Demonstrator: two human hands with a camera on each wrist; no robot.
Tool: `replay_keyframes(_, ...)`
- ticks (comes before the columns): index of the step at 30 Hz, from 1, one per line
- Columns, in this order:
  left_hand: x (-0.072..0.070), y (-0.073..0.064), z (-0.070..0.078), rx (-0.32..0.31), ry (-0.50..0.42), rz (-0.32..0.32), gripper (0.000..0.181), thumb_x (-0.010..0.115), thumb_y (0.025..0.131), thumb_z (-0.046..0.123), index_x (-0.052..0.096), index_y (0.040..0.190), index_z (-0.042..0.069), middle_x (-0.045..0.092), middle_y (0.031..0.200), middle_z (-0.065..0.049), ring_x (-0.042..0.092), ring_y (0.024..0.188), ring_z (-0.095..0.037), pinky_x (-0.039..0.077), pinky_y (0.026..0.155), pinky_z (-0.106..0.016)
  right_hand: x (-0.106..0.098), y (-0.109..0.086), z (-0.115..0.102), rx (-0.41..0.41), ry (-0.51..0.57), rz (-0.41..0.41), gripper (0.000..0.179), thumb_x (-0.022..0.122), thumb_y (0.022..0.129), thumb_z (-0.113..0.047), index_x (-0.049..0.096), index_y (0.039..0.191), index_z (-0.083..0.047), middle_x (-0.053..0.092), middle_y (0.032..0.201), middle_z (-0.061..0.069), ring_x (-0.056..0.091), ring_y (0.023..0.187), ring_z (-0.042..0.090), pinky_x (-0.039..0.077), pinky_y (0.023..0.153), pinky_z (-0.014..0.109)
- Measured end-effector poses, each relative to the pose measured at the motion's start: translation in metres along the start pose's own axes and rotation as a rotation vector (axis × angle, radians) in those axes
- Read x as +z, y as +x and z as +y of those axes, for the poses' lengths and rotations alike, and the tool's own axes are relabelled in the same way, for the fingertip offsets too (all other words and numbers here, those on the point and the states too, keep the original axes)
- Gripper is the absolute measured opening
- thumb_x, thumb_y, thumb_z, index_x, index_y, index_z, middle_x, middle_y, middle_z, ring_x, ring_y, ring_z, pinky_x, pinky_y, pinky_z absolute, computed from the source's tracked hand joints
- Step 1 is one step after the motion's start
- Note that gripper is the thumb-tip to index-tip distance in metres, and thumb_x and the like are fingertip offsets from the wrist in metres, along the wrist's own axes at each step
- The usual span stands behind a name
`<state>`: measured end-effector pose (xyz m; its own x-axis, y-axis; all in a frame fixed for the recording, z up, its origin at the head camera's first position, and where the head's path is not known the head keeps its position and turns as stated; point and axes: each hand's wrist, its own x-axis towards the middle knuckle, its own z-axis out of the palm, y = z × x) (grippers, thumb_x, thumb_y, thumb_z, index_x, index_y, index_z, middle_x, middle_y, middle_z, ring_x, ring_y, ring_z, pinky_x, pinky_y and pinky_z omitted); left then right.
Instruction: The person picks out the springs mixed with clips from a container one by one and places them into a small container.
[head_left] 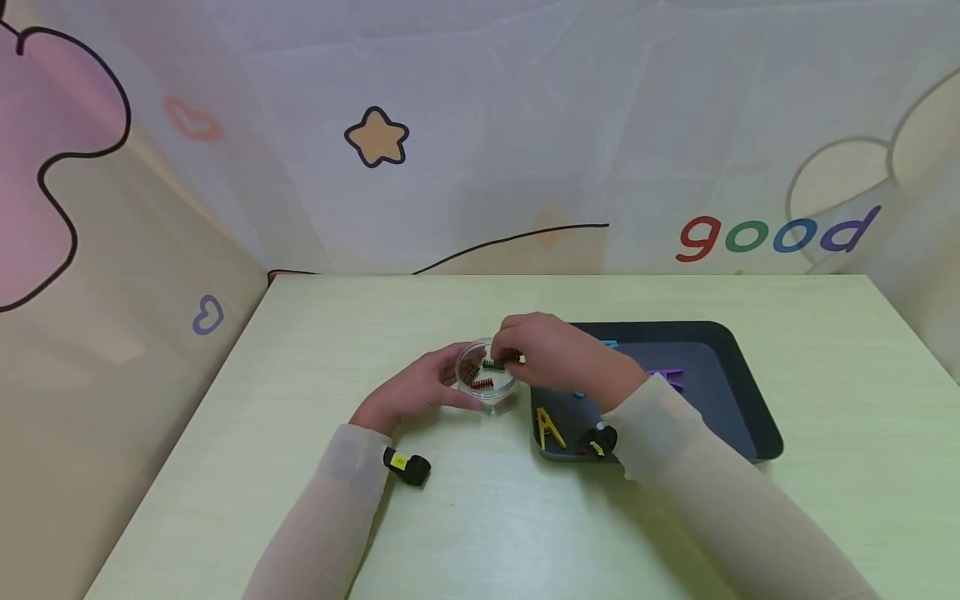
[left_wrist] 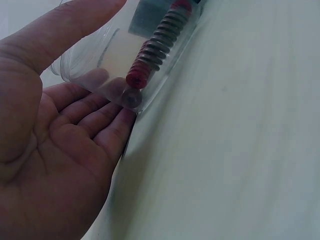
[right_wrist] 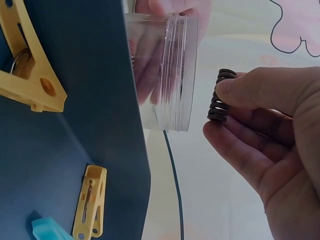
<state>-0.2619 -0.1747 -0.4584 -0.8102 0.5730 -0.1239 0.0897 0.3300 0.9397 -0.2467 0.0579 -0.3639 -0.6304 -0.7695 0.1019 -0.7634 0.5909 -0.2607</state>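
My left hand [head_left: 420, 385] holds a clear round jar [right_wrist: 181, 85] on the table, thumb on the near side and fingers around the far side. Inside lie several small coil springs: a red one [head_left: 482, 384], a dark green one [head_left: 492, 364] and others; the left wrist view shows a spring [left_wrist: 159, 44] with red ends through the wall. Just above the open mouth of the jar, my right hand [head_left: 555, 354] pinches a dark coil spring [right_wrist: 218, 106] between thumb and fingers. In the head view that spring is mostly hidden behind the fingers.
A dark grey tray [head_left: 738, 417] stands right of the jar, partly under my right forearm. It holds yellow clips, one a yellow clip [head_left: 549, 428] near its front left corner, a purple clip [head_left: 667, 377] and blue pieces. A printed cloth [head_left: 480, 150] hangs behind the table.
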Motion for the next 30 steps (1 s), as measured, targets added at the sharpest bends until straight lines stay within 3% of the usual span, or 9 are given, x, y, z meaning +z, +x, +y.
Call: replay_keyframes(30,0.0,-0.002,0.0019,0.006,-0.006,0.0,0.074,0.082,0.078,0.017,0.045,0.141,0.026,0.051,0.14,0.005,0.042,0.137,-0.015,0.031,0.117,-0.039,0.0074,0.0039,-0.0069,-0.014,-0.011,-0.035,0.015,0.067,0.089,-0.009,0.073,0.102,-0.011,0.066,0.098,0.001,0.06,0.086,0.013,0.055,0.079,0.027)
